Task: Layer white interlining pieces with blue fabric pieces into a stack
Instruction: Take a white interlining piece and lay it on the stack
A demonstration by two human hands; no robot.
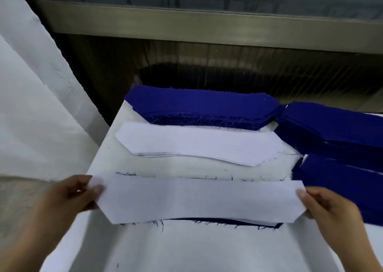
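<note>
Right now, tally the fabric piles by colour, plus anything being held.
Blue piles: 3: back pile, upper right pile, lower right pile
White interlining pile: 1
Single white piece, pinched by left hand and right hand: 1
Blue layer showing beneath it: 1
Total: 6

Dim, soft light; edges bend, nearest areas perhaps motion-blurred.

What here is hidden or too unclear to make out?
Head view:
- Blue fabric piece: covered by the held interlining piece; only its near edge shows.
- Blue stacks at the right: cut off by the frame edge.
- Interlining stack: layers too thin to count.
- Left hand, right hand: fingers under the held piece hidden; left is blurred.
</note>
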